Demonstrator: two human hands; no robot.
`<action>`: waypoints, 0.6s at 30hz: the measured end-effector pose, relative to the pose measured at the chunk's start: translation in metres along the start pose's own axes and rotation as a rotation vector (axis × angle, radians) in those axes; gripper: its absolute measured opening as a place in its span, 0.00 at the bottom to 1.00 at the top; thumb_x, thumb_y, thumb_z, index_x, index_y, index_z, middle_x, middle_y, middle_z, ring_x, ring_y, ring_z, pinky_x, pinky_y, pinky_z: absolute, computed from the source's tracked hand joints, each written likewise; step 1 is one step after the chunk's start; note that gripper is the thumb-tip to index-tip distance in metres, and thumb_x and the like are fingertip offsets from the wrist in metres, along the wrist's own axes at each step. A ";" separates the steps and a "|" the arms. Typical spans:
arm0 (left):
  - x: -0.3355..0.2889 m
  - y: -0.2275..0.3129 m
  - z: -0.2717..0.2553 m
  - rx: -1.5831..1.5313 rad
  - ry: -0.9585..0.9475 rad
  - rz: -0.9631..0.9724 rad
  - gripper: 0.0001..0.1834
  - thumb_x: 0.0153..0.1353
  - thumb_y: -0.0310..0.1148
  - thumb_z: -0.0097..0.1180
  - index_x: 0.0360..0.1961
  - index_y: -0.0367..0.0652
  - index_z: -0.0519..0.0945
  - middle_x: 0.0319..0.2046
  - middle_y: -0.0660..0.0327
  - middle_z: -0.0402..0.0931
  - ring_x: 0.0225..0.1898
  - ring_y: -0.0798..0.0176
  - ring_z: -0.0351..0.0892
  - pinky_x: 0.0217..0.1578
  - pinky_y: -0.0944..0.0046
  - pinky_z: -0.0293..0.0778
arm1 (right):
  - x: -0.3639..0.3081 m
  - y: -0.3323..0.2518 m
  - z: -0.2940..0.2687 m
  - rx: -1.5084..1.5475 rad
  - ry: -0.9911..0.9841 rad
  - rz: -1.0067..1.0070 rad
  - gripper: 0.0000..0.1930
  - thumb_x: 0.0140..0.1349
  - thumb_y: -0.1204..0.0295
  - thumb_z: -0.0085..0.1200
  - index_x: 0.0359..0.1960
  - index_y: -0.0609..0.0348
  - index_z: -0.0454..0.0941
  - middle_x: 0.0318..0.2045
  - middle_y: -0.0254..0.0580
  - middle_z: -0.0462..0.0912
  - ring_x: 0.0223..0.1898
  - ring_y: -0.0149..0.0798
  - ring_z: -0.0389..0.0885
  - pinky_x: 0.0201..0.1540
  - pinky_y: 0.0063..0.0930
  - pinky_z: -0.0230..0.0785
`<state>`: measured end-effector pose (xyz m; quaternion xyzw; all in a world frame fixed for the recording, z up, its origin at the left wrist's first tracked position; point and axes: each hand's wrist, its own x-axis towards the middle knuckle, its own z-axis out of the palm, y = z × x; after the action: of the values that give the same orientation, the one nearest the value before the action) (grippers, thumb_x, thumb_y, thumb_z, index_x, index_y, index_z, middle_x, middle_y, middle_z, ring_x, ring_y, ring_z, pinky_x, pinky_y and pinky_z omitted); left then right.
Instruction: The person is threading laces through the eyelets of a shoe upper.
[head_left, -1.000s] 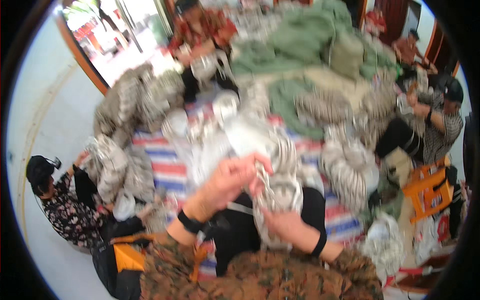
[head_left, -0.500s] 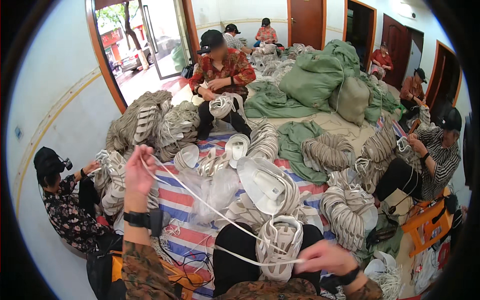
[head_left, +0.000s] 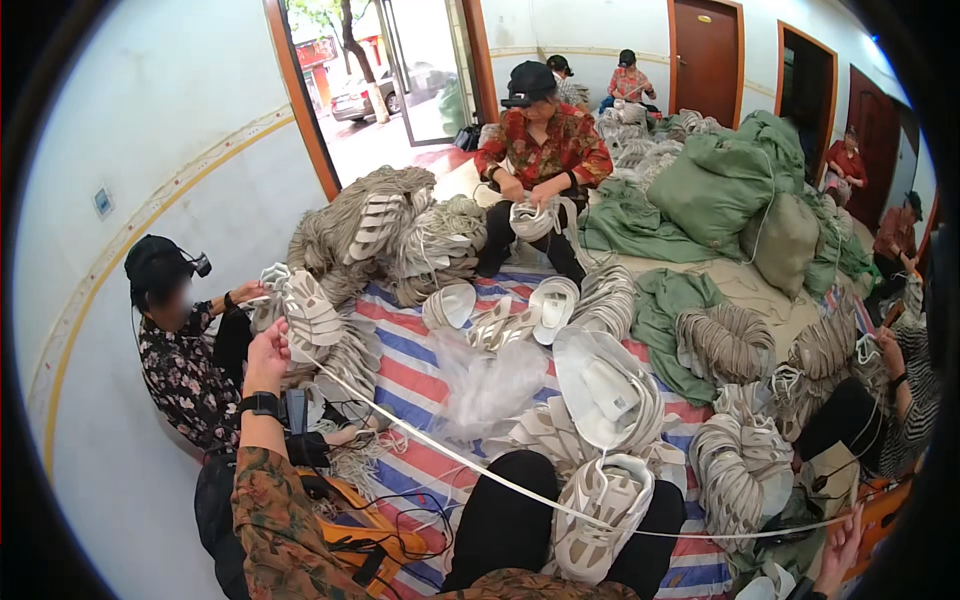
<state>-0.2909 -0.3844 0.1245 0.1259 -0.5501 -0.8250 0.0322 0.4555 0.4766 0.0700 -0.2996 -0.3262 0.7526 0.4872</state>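
A beige and white shoe upper (head_left: pixel 590 540) rests between my black-clad knees, its toe end toward me. Through its lower eyelets runs a long white shoelace (head_left: pixel 425 437), stretched out to both sides. My left hand (head_left: pixel 267 352), raised at the left, is closed on one end of it. Far out at the lower right, my right hand (head_left: pixel 840 548) grips the other end between its fingers. Just beyond the upper lies a row of nested shoe uppers (head_left: pixel 640 405) with white linings.
A striped tarpaulin (head_left: pixel 405 345) covers the floor, with clear plastic film (head_left: pixel 490 385) on it. Bundles of uppers (head_left: pixel 735 455) lie around, and green sacks (head_left: pixel 710 190) stand behind. Several co-workers sit nearby, one opposite in a red patterned shirt (head_left: pixel 555 150). An orange stool (head_left: pixel 375 535) is beside me.
My hands have spread far apart, the right one outward to the right, drawing the lace taut. The whole view has turned left. The person opposite now has both hands on an upper.
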 end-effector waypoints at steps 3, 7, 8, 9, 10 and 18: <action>0.017 -0.026 -0.035 -0.013 0.184 0.107 0.18 0.65 0.34 0.54 0.54 0.41 0.78 0.40 0.60 0.80 0.28 0.63 0.74 0.25 0.64 0.73 | -0.016 -0.007 -0.032 0.059 0.052 0.174 0.08 0.67 0.72 0.57 0.42 0.56 0.71 0.21 0.30 0.65 0.20 0.28 0.57 0.23 0.21 0.54; 0.044 -0.051 -0.081 -0.238 0.236 -0.006 0.16 0.64 0.31 0.52 0.49 0.33 0.78 0.36 0.59 0.79 0.34 0.58 0.79 0.36 0.61 0.80 | -0.034 -0.006 -0.068 0.067 0.192 0.132 0.05 0.64 0.78 0.54 0.37 0.54 0.71 0.21 0.30 0.66 0.20 0.28 0.57 0.23 0.21 0.54; 0.046 -0.058 -0.091 0.031 0.187 0.257 0.15 0.64 0.29 0.51 0.49 0.33 0.78 0.36 0.58 0.79 0.35 0.58 0.80 0.36 0.62 0.80 | -0.042 -0.008 -0.082 0.049 0.259 0.131 0.05 0.63 0.79 0.53 0.35 0.54 0.72 0.21 0.30 0.67 0.20 0.28 0.57 0.23 0.22 0.54; 0.053 -0.058 -0.095 0.045 0.172 0.281 0.14 0.65 0.28 0.50 0.49 0.33 0.78 0.35 0.58 0.79 0.35 0.59 0.80 0.37 0.64 0.79 | -0.045 -0.009 -0.094 0.038 0.284 0.116 0.05 0.63 0.79 0.53 0.35 0.54 0.72 0.21 0.30 0.67 0.20 0.28 0.57 0.23 0.22 0.54; 0.055 -0.057 -0.097 0.114 0.034 0.416 0.14 0.65 0.26 0.49 0.49 0.33 0.77 0.35 0.58 0.79 0.35 0.60 0.80 0.37 0.66 0.79 | -0.047 -0.007 -0.109 -0.007 0.332 0.079 0.05 0.62 0.79 0.54 0.33 0.53 0.72 0.20 0.30 0.67 0.20 0.28 0.58 0.23 0.22 0.55; -0.027 -0.047 0.057 -0.134 0.250 0.185 0.04 0.67 0.31 0.54 0.35 0.44 0.78 0.21 0.70 0.73 0.15 0.76 0.65 0.12 0.76 0.53 | -0.049 0.004 -0.250 -1.060 0.455 -0.248 0.19 0.57 0.50 0.60 0.37 0.53 0.77 0.26 0.37 0.78 0.27 0.32 0.73 0.29 0.35 0.68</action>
<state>-0.2744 -0.3095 0.1070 0.1738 -0.4947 -0.8313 0.1846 0.6623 0.4800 -0.0789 -0.6157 -0.5777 0.3412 0.4131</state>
